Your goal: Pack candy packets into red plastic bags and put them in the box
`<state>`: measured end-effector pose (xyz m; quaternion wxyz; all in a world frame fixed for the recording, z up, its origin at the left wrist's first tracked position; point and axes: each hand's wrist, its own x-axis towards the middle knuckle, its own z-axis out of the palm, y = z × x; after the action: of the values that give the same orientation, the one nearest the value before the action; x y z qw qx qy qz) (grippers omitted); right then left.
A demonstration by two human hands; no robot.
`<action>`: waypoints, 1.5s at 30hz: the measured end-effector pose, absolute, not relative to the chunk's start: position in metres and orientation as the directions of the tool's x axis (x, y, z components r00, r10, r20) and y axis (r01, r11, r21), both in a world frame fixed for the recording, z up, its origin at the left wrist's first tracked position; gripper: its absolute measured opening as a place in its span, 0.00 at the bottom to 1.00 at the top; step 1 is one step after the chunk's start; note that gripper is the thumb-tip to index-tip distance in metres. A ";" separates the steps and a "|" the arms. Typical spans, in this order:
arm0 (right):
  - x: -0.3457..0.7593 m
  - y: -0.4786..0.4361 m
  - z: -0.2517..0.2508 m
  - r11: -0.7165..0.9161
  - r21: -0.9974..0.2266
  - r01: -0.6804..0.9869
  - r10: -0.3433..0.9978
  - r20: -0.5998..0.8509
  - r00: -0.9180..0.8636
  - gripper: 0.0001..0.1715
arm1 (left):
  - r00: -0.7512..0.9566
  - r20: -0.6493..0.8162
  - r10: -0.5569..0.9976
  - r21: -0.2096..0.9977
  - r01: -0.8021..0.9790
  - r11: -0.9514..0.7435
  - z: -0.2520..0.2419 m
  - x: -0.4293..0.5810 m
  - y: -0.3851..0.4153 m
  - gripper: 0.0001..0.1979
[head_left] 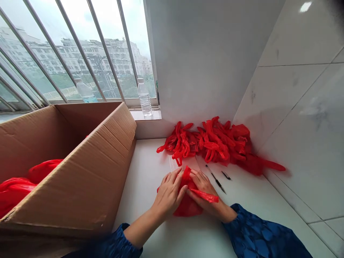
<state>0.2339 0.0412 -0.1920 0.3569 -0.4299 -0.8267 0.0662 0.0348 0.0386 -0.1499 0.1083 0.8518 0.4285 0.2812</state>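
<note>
Between my two hands a red plastic bag lies bunched on the white table. My left hand rests over its left side, fingers bent and pressed onto the film. From the right, my right hand is wrapped against the bag, and a loose red strip hangs across that wrist. Part of the bag is hidden under both hands. Just beyond them, a heap of red plastic bags lies along the wall, partly covering a sheet of paper.
To the left stands a large open cardboard box with red plastic bags inside. A black pen and its cap lie right of my hands. A clear bottle stands on the sill of the barred window; tiled wall bounds the right side.
</note>
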 end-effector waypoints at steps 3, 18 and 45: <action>0.236 0.044 -0.224 0.601 -0.198 0.775 0.759 0.447 -0.474 0.36 | 0.583 0.320 0.747 0.163 0.743 -0.649 -0.173 0.034 0.037 0.26; 0.236 0.051 -0.246 0.557 -0.080 0.827 0.790 0.358 -0.497 0.39 | 0.595 0.330 0.733 0.119 0.744 -0.657 -0.199 0.031 0.042 0.24; 0.248 -0.007 -0.151 0.351 -0.936 0.021 0.909 0.335 -0.248 0.16 | 0.511 0.201 0.836 0.678 0.543 -0.495 -0.114 0.045 0.002 0.07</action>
<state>0.2485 -0.0071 -0.1507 0.4991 -0.3559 -0.6529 0.4449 0.0453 0.0017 -0.1143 0.2776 0.8236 0.4186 0.2634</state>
